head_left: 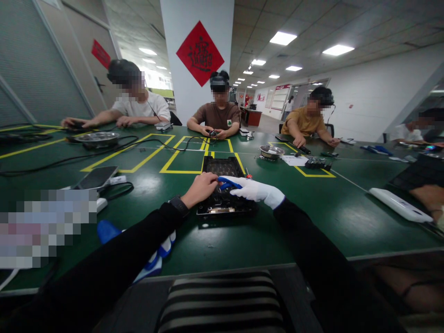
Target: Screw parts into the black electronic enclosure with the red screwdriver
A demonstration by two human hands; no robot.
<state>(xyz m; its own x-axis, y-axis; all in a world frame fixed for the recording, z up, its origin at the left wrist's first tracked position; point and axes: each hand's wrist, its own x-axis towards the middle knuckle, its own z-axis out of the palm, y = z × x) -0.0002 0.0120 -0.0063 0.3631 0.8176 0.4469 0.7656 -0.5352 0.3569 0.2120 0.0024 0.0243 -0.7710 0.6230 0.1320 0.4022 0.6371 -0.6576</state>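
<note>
A black open device casing (225, 210) lies on the green table in front of me, with a silvery connector strip along its near edge. My left hand (203, 187), bare with a dark watch at the wrist, is over the casing's left side. Its fingers are curled together, and whatever they hold is hidden. My right hand (251, 188) wears a white glove with blue finger and palm coating. Its fingers are bent over the casing and meet my left fingertips; anything between them is too small to make out.
A blue-and-white glove (163, 252) lies under my left forearm. A small red item (249, 176) is just right of the casing. Metal bowls (271, 151), a dark phone-like slab (98, 177), black cables and a white device (398, 205) lie around. Several people work across the table.
</note>
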